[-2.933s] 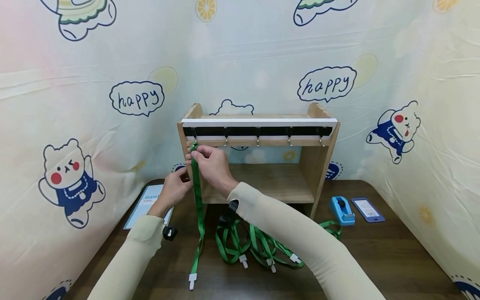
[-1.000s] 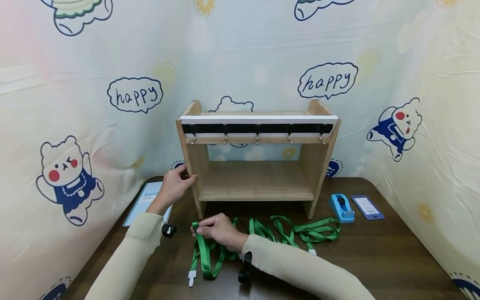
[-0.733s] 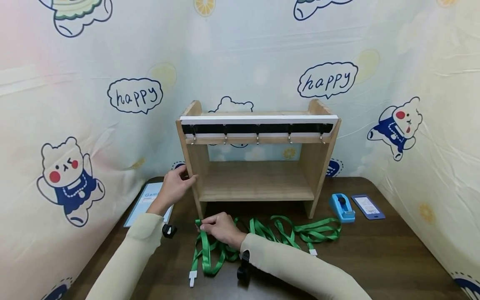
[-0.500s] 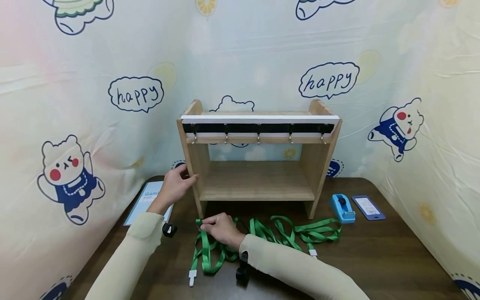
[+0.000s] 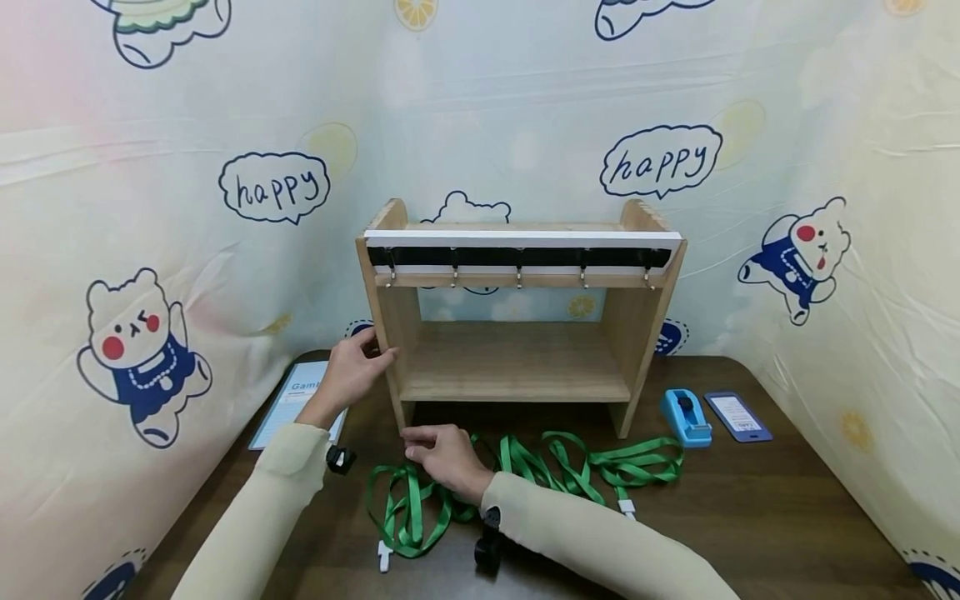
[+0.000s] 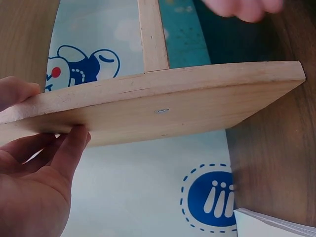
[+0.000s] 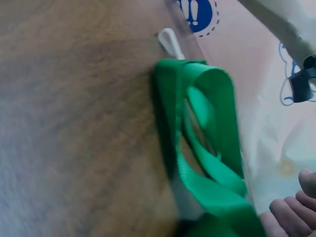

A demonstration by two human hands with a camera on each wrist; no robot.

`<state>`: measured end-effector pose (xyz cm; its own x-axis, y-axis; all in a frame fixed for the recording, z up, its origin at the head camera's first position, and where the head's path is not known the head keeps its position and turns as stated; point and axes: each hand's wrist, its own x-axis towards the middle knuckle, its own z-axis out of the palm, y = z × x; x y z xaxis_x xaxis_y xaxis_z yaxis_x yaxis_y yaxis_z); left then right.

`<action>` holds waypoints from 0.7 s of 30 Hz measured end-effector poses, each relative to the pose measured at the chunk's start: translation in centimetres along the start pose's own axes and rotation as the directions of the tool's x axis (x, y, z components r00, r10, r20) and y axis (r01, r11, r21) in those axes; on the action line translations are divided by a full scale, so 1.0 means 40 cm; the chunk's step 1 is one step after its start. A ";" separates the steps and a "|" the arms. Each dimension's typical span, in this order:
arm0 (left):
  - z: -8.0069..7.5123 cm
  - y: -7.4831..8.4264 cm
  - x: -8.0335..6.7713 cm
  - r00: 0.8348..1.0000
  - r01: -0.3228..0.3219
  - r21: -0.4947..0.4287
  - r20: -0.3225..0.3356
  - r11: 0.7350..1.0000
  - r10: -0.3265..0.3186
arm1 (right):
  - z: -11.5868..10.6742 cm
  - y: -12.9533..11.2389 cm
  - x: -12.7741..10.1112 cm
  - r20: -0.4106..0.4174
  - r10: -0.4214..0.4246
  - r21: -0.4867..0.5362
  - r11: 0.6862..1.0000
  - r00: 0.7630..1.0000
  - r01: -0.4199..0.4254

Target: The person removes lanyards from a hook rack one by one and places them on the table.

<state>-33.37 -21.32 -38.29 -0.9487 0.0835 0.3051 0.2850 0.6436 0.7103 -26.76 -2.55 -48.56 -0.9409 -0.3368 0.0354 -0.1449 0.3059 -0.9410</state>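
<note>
The small shelf is light wood, smooth and matt, with a plain raw edge up close. Little shiny metal hooks hang under its top board. The green lanyards are woven cloth with a soft shine, and their end clips look like white plastic. The table is dark wood with a grainy, dull top. At 3 o'clock from the shelf, the blue tape dispenser is glossy plastic. The wall cover looks like thin, wrinkly printed cloth.

The right hand has let go of the green lanyard, which now lies slack on the counter.
</note>
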 end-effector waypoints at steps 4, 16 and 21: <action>0.000 0.000 -0.001 1.000 -0.003 -0.008 0.003 1.000 0.003 | -0.030 -0.020 -0.006 -0.024 -0.067 -0.038 0.997 0.997 0.066; 0.003 -0.007 0.005 0.999 0.038 -0.024 0.021 0.999 -0.038 | -0.206 -0.076 -0.039 -0.047 -0.142 0.028 0.989 0.989 0.144; 0.002 -0.005 0.006 0.999 0.032 -0.025 0.016 0.999 -0.031 | -0.294 -0.085 -0.039 -0.091 -0.139 0.063 0.987 0.986 0.145</action>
<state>-33.67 -21.37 -38.40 -0.9592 0.0757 0.2725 0.2583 0.6269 0.7351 -28.40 7.40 -41.48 -0.9355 -0.2933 0.1968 -0.2605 0.1967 -0.9452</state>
